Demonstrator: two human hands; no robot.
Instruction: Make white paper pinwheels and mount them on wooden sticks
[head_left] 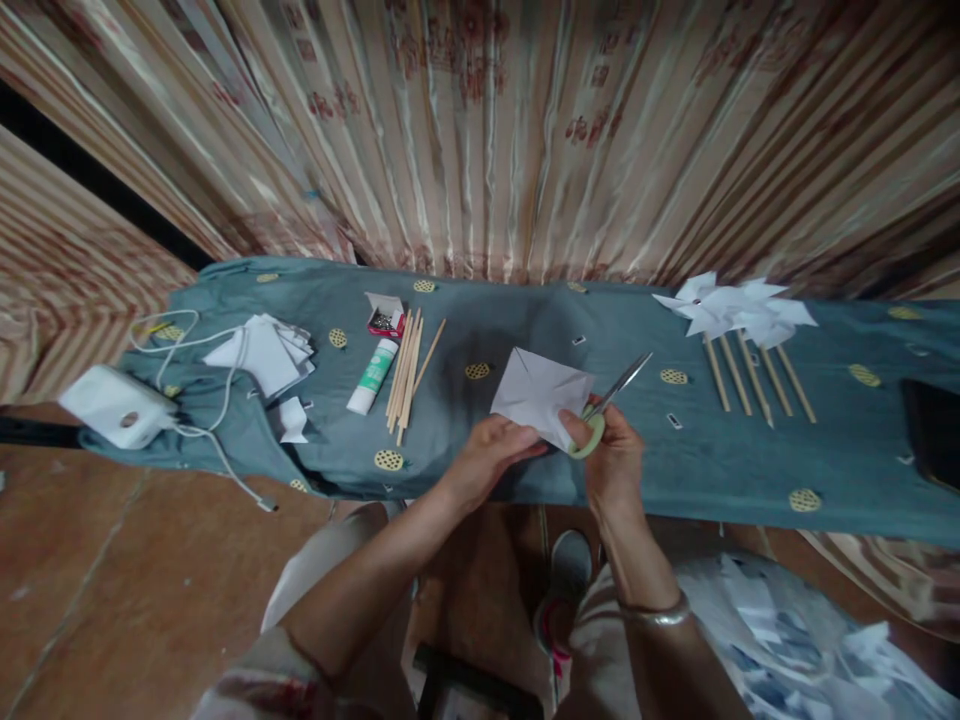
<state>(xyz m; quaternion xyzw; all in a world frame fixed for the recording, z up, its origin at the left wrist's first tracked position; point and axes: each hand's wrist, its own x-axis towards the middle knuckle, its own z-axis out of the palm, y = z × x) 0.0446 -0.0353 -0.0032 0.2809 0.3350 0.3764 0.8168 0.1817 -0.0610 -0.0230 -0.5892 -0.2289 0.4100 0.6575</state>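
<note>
Now: L hand [496, 455] holding paper sq. [538, 388] | R hand [616, 462] gripping scissors [621, 382], partly hid. | dark obj. [932, 432] cut off

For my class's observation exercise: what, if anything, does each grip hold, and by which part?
The left grip holds the white paper by its near edge; the right grip holds the scissors by their pale green handle.

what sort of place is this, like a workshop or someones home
Probably a room at home used for paper crafts: patterned curtains hang behind a table covered with a pineapple-print cloth, and paper pinwheels lie on it.
</note>
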